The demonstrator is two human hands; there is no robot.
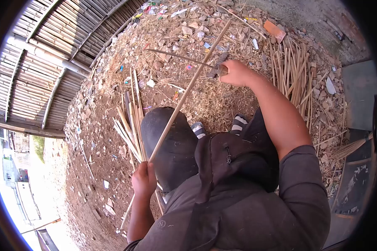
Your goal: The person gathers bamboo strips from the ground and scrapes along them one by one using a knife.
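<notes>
My left hand (144,179) is closed around the lower end of a long, pale bamboo strip (184,96), which slants up and away to the right. My right hand (236,73) grips the handle of a long, thin-bladed knife (176,55). Its dark blade points left and crosses the strip near the strip's upper part; whether the edge touches it I cannot tell. Beside my left knee lies a bundle of split bamboo strips (132,121), partly hidden by my leg and left hand.
More split strips (295,71) lie in a pile on the right. Shavings, stones and litter cover the ground (100,167). A bamboo fence (42,62) stands at the left, an orange brick (274,29) near the wall (305,16), and a grey panel (358,96) at the right.
</notes>
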